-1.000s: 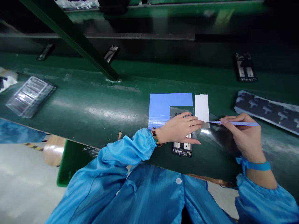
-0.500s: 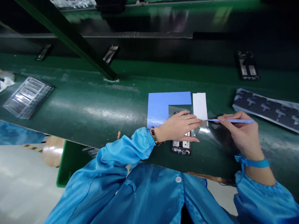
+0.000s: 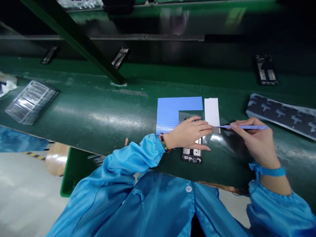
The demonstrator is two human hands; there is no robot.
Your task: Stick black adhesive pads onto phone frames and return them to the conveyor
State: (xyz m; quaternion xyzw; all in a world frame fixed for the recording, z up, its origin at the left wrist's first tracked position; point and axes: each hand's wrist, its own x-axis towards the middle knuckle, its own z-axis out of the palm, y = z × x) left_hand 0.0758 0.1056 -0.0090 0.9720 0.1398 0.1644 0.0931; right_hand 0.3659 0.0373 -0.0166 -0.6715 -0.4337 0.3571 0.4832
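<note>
My left hand [image 3: 189, 133] lies over an open phone body [image 3: 192, 155], fingers stretched out and palm down. It hides the middle of the phone; the lower end with its circuit parts shows below the thumb. My right hand [image 3: 259, 140] grips purple tweezers [image 3: 249, 127] whose tips point left. The tips are close to the left fingertips, at the lower part of a white paper strip [image 3: 211, 110]. Just beyond the phone is a blue L-shaped card [image 3: 168, 110]. A clear film [image 3: 223, 141] seems to lie between the two hands.
At right lies a stack of dark printed sheets [image 3: 283, 113]. Clear plastic trays [image 3: 31, 102] are stacked at left. More phone bodies [image 3: 267, 69] sit on the far strip. A green post [image 3: 98, 61] slants down to the bench; a green bin [image 3: 79, 171] stands below its edge.
The phone bodies on the far strip have shifted a little to the right. Both hands and the tweezers stay almost where they were.
</note>
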